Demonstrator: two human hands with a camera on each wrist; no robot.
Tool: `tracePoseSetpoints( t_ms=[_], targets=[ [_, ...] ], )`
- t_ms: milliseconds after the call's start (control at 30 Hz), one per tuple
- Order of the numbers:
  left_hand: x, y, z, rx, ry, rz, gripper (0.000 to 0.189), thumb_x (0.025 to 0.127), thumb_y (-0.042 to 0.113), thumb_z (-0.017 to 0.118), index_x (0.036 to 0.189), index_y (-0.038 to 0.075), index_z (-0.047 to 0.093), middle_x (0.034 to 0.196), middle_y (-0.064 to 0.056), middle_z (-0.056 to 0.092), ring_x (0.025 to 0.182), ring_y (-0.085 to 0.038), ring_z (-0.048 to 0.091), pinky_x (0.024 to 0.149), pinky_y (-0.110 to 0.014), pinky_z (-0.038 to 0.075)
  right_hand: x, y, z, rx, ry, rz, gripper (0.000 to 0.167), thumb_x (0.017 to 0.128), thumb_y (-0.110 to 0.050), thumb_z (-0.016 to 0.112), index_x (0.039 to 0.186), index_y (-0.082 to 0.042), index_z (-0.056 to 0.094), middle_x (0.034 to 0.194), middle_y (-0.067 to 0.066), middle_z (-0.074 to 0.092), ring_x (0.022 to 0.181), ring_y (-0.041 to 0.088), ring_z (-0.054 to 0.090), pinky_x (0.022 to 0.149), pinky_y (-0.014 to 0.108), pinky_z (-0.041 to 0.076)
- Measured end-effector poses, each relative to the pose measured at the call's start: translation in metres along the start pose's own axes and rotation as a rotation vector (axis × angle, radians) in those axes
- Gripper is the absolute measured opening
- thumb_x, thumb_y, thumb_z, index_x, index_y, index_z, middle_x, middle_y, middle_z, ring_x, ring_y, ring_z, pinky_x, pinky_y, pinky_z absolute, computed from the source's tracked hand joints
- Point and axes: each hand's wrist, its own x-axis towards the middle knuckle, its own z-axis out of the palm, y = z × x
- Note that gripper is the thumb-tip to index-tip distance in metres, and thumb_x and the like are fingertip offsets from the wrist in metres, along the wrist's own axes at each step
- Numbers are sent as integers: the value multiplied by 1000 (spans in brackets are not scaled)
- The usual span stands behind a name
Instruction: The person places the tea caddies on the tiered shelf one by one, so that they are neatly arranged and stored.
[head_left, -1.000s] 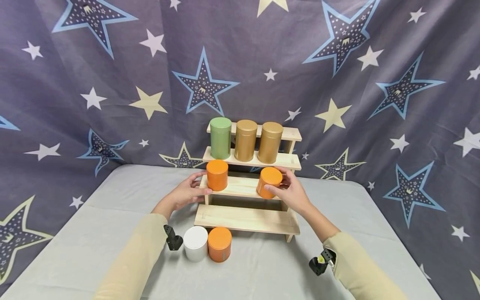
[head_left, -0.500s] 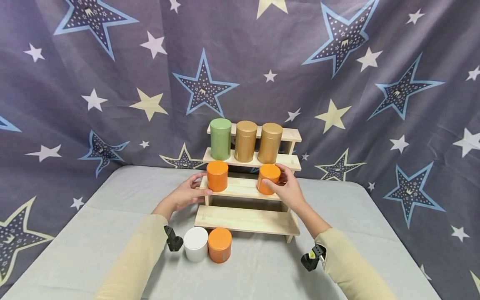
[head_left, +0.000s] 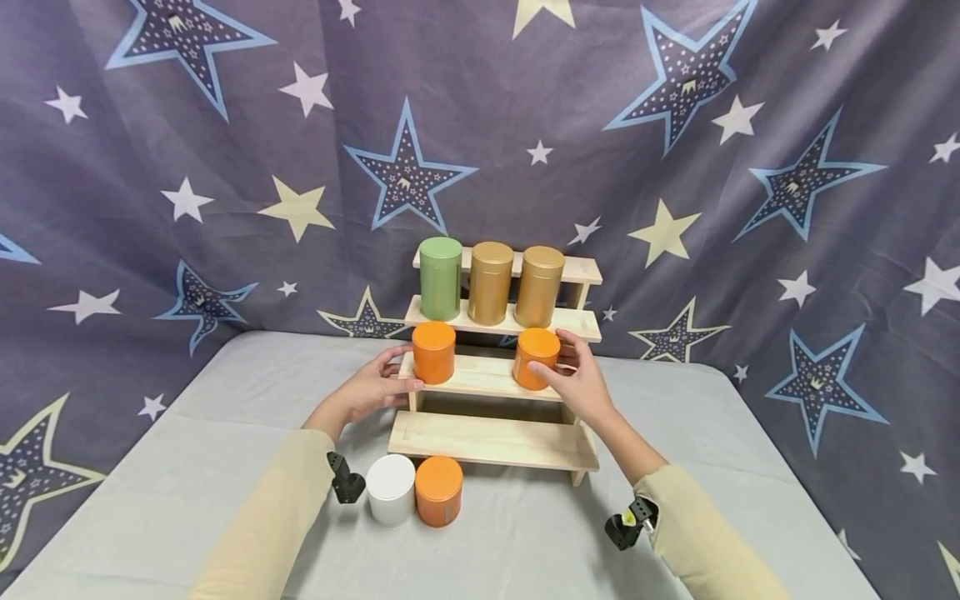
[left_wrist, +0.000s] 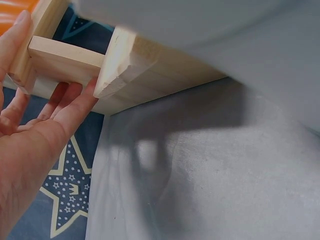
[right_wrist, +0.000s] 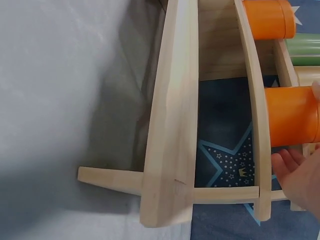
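Note:
A stepped wooden display shelf (head_left: 495, 439) stands on the table. On its second tier from the bottom, an orange lidded tin (head_left: 433, 354) sits at the left end. Toward the right end of that tier is a second orange tin (head_left: 534, 362), upright. My right hand (head_left: 581, 379) grips this tin from the right, thumb across its front and fingers behind. My left hand (head_left: 371, 385) holds the shelf's left end, thumb at the tier's edge beside the left tin. In the left wrist view its fingertips touch the wooden side piece (left_wrist: 67, 60).
One green tall tin (head_left: 441, 279) and two gold tall tins (head_left: 491, 283) stand on the tier above. On the table before the shelf, a white tin (head_left: 392, 490) and another orange tin (head_left: 438, 492) stand side by side. A star-patterned curtain (head_left: 480, 125) hangs behind.
The right orange tin has gone from tilted to upright on the tier, my right hand shifting slightly left with it. My left hand has stayed in place.

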Motion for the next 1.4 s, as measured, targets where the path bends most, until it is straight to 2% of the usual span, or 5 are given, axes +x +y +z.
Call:
tracePoseSetpoints(
  t_ms=[167,533,867,1167,1400],
  targets=[
    [1,0,0,6,4,2,83,83,10,70,148,21,19,144,-24,28,119,-32,50,100,-49,45,-8,0,-4,10,0,-35,68,80,-19,74,137,-9,38,120,17,54,107,31,55,96,43,50],
    [-2,2,1,2,8,-14,85,83,10,70,149,21,17,144,-24,28,122,-35,48,101,-50,45,-34,2,-14,4,-19,-14,61,81,-16,73,134,-6,43,119,21,54,110,33,55,99,45,47],
    [-4,4,3,-12,7,-10,86,82,9,70,149,20,17,145,-23,27,122,-35,47,101,-50,44,-60,-1,-1,24,-19,-43,54,80,-10,73,128,-4,50,112,20,60,103,32,58,93,37,51],
    [-2,1,1,0,5,-2,84,83,9,69,149,21,17,144,-23,27,120,-33,49,100,-49,45,-87,4,28,59,-179,-56,48,79,-13,74,123,-7,54,108,17,61,100,30,58,86,31,53],
    [-1,0,2,4,12,-4,84,83,9,69,148,22,18,145,-23,27,122,-35,47,101,-51,44,-103,7,54,51,-319,-68,52,81,-19,73,127,-8,51,110,14,61,102,29,59,88,35,52]
  ],
)
